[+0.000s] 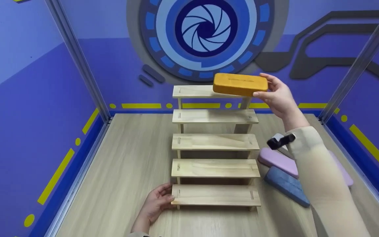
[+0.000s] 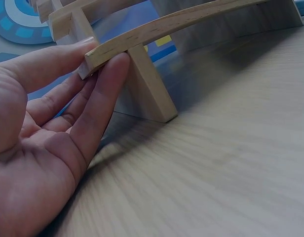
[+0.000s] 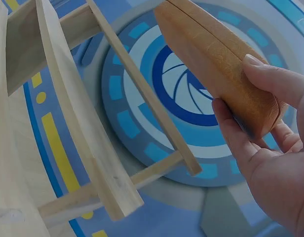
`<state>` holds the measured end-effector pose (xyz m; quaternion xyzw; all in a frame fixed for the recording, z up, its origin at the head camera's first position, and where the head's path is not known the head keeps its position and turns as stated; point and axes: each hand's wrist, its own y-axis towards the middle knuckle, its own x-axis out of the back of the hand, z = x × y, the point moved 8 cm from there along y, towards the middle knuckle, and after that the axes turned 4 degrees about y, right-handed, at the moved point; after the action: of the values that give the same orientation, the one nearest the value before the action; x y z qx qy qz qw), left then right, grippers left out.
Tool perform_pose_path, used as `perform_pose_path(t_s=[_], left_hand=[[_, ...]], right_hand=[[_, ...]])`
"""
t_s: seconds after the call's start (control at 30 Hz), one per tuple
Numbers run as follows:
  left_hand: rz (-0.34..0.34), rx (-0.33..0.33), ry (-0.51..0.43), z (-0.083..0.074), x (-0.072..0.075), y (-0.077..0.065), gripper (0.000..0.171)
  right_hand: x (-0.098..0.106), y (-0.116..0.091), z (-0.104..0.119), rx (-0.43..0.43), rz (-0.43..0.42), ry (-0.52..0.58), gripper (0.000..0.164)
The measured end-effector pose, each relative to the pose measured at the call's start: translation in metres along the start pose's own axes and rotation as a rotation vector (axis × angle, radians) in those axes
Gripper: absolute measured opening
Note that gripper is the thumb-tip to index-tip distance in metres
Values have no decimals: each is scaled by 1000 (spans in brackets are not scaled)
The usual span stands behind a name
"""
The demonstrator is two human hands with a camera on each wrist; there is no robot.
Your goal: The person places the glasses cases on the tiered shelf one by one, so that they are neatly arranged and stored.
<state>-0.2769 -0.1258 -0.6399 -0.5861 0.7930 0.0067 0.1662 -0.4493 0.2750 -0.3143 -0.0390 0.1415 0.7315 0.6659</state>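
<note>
A wooden stepped display rack (image 1: 215,141) with several plank tiers stands in the middle of the head view. My right hand (image 1: 280,98) grips the right end of a mustard-yellow glasses case (image 1: 240,84), thumb on one side and fingers on the other. In the head view the case overlaps the right part of the top tier; in the right wrist view a gap shows between the case (image 3: 216,64) and the rack. Low on the left, my left hand (image 1: 156,202) pinches the left end of the lowest tier (image 2: 137,37), thumb above and fingers beneath.
Right of the rack, partly behind my right forearm, lie a blue glasses case (image 1: 286,186), a pink case (image 1: 276,161) and a whitish case (image 1: 281,144). Another pinkish one (image 1: 342,171) shows past the sleeve. Printed blue-purple panels (image 1: 28,115) enclose the wooden tabletop (image 1: 133,151).
</note>
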Motion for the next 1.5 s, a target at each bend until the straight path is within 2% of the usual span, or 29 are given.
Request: perform_pose_path(t_s=[0.33,0.6,0.77,0.87,1.1,1.17,1.33,1.5], left_hand=[[2,8,-1,1,0,-2,72],[11,-17,-10,-1,-1,-2,71],[6,-19,-20,-1,-1,-2,70],[6,-13,-16,-1,-1,-2,71],[0,-10,-18,-1,0,-2,70],[6,-22,-19,-1,0,-2,69],[18,-40,-16,-2,-1,-2,70],[-3,-14,-25,-1,0,-2,67]], right_hand=[[-32,32,-13,-63,16,-88,80],[-53,43,-26,-110,34,-90,82],[-58,47,-30,-128,49,-109,82],[-58,50,-31,-139,57,-197,81],[-54,54,-23,-96,80,-609,77],[-54,55,-22,-86,80,-679,77],[-51,56,-23,-84,89,-750,77],[-52,57,-26,-80,115,-766,78]])
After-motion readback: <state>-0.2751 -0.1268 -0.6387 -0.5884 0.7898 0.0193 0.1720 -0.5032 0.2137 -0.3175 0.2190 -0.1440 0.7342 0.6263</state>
